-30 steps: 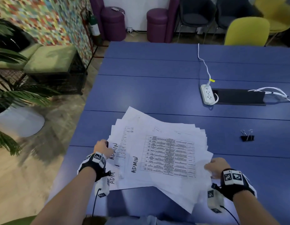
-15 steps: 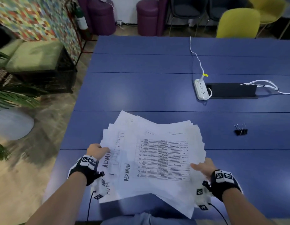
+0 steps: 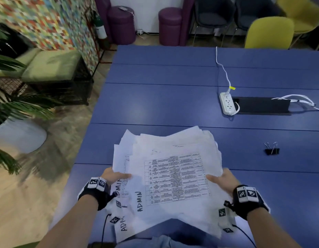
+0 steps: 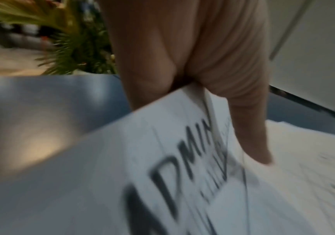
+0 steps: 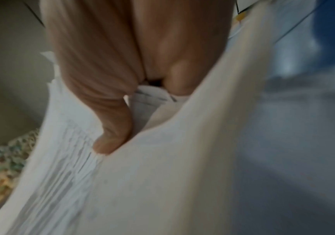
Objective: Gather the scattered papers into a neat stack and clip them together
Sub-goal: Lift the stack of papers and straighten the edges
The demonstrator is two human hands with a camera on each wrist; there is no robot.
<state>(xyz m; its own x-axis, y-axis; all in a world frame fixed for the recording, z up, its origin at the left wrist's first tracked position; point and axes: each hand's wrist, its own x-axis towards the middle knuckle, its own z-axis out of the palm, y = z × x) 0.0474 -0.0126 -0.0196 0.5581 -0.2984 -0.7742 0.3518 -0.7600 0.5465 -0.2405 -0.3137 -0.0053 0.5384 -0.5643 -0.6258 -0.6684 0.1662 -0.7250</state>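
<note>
We hold the papers [image 3: 166, 176] between both hands, lifted over the near part of the blue table [image 3: 164, 104]. Left hand [image 3: 113, 177] pinches the left edge: thumb on top, lying across the sheets, fingers hidden underneath. In the left wrist view the thumb [image 4: 249, 139] presses down on a sheet marked ADMIN, with the paper edge running up into the crook of the hand. Right hand [image 3: 223, 179] grips the right edge the same way; in the right wrist view its thumb [image 5: 112, 127] curls over the top sheets and the stack bends up around it. Both wrist views are blurred.

Between our two grips the sheets are still fanned, corners sticking out at the far side and toward our body; the top sheet carries a printed table. Not yet squared.

Binder clip [image 3: 271, 150], black with wire handles up, sits on the table beyond and to the right of our right grip, well apart from the papers. Farther out past the right hand, a white power strip [image 3: 227, 105] beside a black panel [image 3: 262, 106].
</note>
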